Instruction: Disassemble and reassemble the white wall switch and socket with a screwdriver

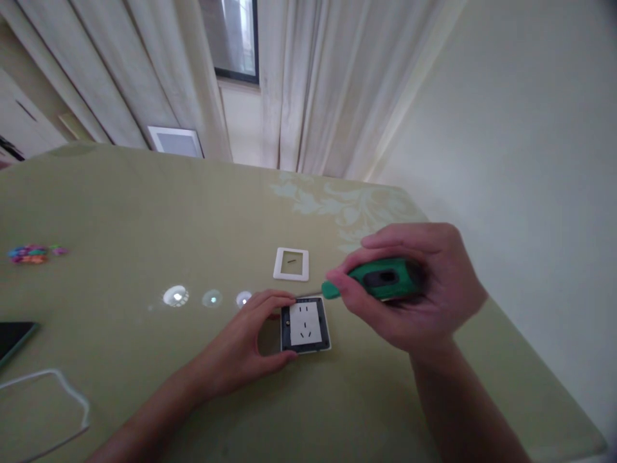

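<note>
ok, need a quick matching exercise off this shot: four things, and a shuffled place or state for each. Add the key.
Things
1. tool
2. socket
3. frame
4. cord

Places and states
A. white, at the lower left of the picture
B. held at its edges by the left hand
C. lying flat, with a small dark piece inside its opening
D. gripped in the right hand

Pairs: 1-D, 2-B, 3-C, 4-A
</note>
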`<state>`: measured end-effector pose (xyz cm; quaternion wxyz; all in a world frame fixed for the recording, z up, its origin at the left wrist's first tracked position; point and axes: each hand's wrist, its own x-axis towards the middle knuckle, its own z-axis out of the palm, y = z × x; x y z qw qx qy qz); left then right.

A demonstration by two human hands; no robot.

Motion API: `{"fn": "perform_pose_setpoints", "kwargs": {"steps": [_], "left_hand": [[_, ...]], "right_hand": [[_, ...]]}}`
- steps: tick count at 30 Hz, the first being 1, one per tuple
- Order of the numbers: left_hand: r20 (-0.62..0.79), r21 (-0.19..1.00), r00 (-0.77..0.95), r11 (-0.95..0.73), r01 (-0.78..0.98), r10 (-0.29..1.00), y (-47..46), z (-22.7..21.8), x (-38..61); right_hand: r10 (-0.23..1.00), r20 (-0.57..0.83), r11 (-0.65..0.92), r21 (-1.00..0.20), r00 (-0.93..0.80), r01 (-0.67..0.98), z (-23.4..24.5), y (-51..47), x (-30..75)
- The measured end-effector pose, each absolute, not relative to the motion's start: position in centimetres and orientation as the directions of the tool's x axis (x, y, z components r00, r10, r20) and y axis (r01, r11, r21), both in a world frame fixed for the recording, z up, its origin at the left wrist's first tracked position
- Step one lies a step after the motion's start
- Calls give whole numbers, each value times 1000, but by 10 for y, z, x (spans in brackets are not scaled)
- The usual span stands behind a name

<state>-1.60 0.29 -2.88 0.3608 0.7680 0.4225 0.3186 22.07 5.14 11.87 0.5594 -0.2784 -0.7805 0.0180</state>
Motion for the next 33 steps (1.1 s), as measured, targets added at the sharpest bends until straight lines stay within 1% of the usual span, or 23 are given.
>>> {"fn": "perform_pose_setpoints", "kwargs": {"steps": [3, 7, 13, 20, 23, 27, 30, 33], "left_hand": [[164, 835, 446, -364, 412, 880, 2, -27, -16], [194, 810, 435, -393, 435, 880, 1, -26, -16], [200, 803, 438, -403, 440, 876, 1, -28, -16], [181, 822, 442, -382, 422, 878, 2, -25, -15], [186, 823, 439, -383, 419, 879, 2, -23, -14], [204, 822, 438, -396, 409, 875, 1, -23, -15], [195, 812, 443, -398, 428, 875, 1, -22, -14], [172, 816, 446, -381, 435, 879, 2, -18, -13]], "right_hand": [[496, 805, 849, -374, -324, 373, 110, 56, 217], [520, 724, 851, -393, -453, 349, 99, 62, 211], [568, 694, 823, -465, -442, 328, 94, 63, 208], [590, 656, 807, -486, -471, 335, 95, 67, 210], [573, 634, 817, -488, -519, 307, 98, 66, 212], [531, 593, 840, -459, -606, 288, 100, 62, 212], [526, 585, 845, -443, -617, 299, 101, 56, 210], [501, 599, 859, -432, -624, 275, 105, 51, 208]]}}
